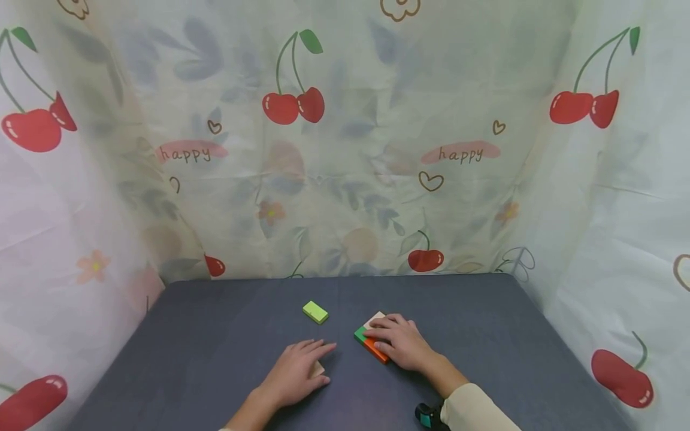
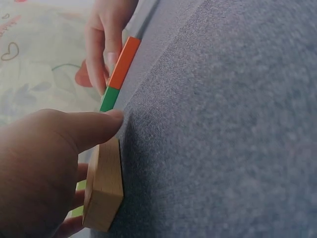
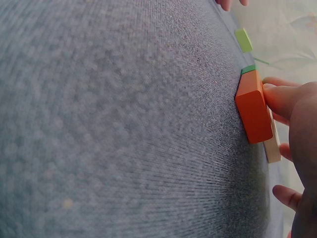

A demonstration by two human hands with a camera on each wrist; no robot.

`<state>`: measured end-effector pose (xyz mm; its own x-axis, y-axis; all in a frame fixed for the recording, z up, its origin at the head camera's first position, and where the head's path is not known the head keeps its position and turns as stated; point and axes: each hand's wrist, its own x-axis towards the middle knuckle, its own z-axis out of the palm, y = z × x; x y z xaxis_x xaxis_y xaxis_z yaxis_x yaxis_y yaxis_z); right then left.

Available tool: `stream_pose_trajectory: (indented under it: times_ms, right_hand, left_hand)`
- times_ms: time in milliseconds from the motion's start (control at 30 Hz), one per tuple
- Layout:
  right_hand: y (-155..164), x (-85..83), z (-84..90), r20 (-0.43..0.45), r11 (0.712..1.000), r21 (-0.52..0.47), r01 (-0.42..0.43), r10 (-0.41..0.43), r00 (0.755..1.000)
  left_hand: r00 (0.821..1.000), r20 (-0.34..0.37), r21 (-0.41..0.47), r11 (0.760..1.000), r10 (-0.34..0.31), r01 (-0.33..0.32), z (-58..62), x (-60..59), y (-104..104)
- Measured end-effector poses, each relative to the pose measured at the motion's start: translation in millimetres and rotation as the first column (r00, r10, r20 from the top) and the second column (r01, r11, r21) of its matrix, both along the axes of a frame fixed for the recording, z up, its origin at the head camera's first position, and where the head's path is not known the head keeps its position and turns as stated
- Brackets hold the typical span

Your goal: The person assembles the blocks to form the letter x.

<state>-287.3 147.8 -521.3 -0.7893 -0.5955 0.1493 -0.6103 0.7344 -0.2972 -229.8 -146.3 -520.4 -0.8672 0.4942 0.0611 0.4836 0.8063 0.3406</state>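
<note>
In the head view my left hand (image 1: 295, 371) is spread over a plain wooden block (image 1: 317, 369), which lies on the table between thumb and fingers. The left wrist view shows that wooden block (image 2: 105, 186) beside the palm, the thumb extended past its far end; whether the fingers touch it is hard to tell. My right hand (image 1: 403, 342) rests on a group of blocks lying together: an orange block (image 1: 377, 350), a green block (image 1: 360, 334) and a pale wooden block (image 1: 373, 319). In the right wrist view the thumb touches the top of the orange block (image 3: 255, 111).
A lime-green block (image 1: 315, 312) lies alone farther back, left of the group. Dark grey cloth covers the table (image 1: 226, 335). Patterned curtains (image 1: 345, 179) enclose the back and both sides. A dark device (image 1: 428, 416) is at the right wrist.
</note>
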Motion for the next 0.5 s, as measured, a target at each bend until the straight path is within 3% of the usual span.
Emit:
stream_pose_trajectory:
  times_ms: [500]
  right_hand:
    - [0.4, -0.9, -1.5, 0.012, 1.0, -0.003, 0.0, 0.0, 1.0]
  left_hand:
    - [0.999, 0.048, -0.044, 0.999, -0.017, 0.019, -1.9, 1.1, -7.9]
